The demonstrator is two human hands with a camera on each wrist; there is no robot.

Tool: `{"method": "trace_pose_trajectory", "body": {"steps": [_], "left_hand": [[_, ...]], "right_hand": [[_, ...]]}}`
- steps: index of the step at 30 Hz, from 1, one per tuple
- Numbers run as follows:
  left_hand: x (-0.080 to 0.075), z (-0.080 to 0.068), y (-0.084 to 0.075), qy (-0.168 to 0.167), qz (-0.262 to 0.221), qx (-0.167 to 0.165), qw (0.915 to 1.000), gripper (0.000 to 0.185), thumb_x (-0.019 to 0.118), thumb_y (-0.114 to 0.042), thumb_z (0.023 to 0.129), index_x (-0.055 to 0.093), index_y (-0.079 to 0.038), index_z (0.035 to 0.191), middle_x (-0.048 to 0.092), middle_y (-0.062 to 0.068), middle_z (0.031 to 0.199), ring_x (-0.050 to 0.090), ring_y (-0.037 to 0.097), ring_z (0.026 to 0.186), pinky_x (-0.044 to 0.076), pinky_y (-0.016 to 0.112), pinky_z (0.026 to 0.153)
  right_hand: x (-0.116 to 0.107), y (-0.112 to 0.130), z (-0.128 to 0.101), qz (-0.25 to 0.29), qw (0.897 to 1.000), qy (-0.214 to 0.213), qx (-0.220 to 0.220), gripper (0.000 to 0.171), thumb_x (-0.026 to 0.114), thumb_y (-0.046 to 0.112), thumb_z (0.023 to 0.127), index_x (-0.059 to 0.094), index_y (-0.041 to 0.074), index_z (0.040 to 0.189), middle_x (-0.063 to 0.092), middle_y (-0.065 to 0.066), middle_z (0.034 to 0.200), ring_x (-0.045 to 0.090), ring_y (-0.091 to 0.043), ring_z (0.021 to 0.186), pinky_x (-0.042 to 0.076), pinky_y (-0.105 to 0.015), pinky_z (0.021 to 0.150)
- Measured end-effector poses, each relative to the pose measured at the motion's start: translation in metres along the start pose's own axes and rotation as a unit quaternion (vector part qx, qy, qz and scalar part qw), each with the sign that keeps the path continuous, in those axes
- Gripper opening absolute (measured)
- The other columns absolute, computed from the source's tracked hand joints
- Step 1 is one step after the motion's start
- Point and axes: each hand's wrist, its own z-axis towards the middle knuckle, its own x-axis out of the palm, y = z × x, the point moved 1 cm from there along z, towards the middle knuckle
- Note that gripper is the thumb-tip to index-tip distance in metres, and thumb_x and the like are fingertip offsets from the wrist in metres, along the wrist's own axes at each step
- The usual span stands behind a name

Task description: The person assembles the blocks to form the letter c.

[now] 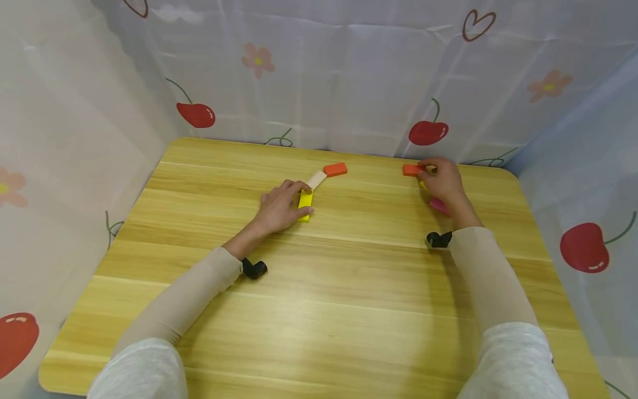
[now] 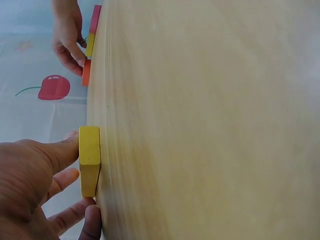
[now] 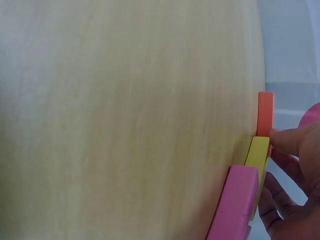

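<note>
Left hand: the left hand [image 1: 280,208] lies on the table [image 1: 349,310] left of centre, thumb and fingers pinched on the two sides of a yellow block [image 1: 305,199] that lies flat on the wood.
Right hand: the right hand [image 1: 443,183] is at the far right of the table, fingertips curled onto an orange block [image 1: 411,170]; how firmly it grips I can't quite tell from here.
Under the right hand: a second yellow block [image 3: 258,155] and a pink block [image 3: 237,202] lie end to end with that orange one, each touching the next, the pink nearest the wrist.
Left row: beyond the held yellow block lie a pale wooden block [image 1: 316,179] and another orange block [image 1: 335,169], running toward the far right.
Spacing: the two rows sit well apart.
Surroundings: a cherry-print cloth [image 1: 349,83] hangs round the table.
</note>
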Motion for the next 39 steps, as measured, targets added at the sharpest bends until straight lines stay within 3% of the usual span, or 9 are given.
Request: {"method": "trace_pose_trajectory", "body": {"steps": [7, 14, 23, 28, 39], "left_hand": [[-0.001, -0.001, -0.001, 0.004, -0.008, -0.003, 1.0000, 0.046, 0.070, -0.051, 0.086, 0.054, -0.036, 0.127, 0.054, -0.001, 0.136, 0.054, 0.030, 0.108, 0.031, 0.053, 0.089], [-0.001, -0.003, -0.004, 0.006, -0.014, -0.005, 0.9999, 0.046, 0.071, -0.050, 0.087, 0.055, -0.035, 0.127, 0.054, 0.000, 0.136, 0.054, 0.031, 0.107, 0.032, 0.054, 0.089], [-0.003, -0.002, -0.002, 0.005, -0.010, -0.004, 0.9999, 0.047, 0.071, -0.050, 0.087, 0.055, -0.035, 0.128, 0.054, 0.000, 0.135, 0.055, 0.030, 0.109, 0.032, 0.054, 0.090], [-0.004, -0.001, -0.001, 0.004, -0.010, -0.006, 0.9999, 0.047, 0.071, -0.050, 0.086, 0.055, -0.035, 0.128, 0.054, 0.000, 0.134, 0.055, 0.031, 0.110, 0.032, 0.053, 0.089], [-0.002, -0.001, -0.002, 0.000, -0.008, -0.005, 1.0000, 0.047, 0.071, -0.051, 0.086, 0.055, -0.036, 0.127, 0.055, -0.001, 0.134, 0.055, 0.032, 0.110, 0.033, 0.054, 0.088]], "right_hand": [[0.001, -0.007, 0.001, 0.023, 1.000, -0.004, 0.017, 0.036, 0.055, 0.026, 0.100, 0.062, 0.014, 0.133, 0.055, -0.017, 0.141, 0.056, -0.035, 0.116, 0.049, -0.047, 0.094], [0.001, -0.009, 0.000, 0.044, 0.998, 0.002, 0.046, 0.038, 0.056, 0.028, 0.100, 0.061, 0.017, 0.136, 0.053, -0.014, 0.143, 0.054, -0.034, 0.121, 0.048, -0.046, 0.098], [0.005, -0.003, 0.003, 0.047, 0.999, -0.005, 0.025, 0.036, 0.057, 0.028, 0.099, 0.064, 0.014, 0.132, 0.059, -0.015, 0.135, 0.058, -0.030, 0.107, 0.045, -0.024, 0.077], [0.009, 0.003, 0.005, 0.060, 0.998, -0.006, 0.012, 0.035, 0.058, 0.025, 0.099, 0.064, 0.012, 0.131, 0.059, -0.015, 0.132, 0.054, -0.027, 0.102, 0.043, -0.026, 0.078], [0.015, 0.013, 0.007, 0.051, 0.999, 0.002, 0.010, 0.035, 0.060, 0.026, 0.098, 0.065, 0.014, 0.130, 0.059, -0.014, 0.136, 0.052, -0.032, 0.112, 0.040, -0.045, 0.097]]}}
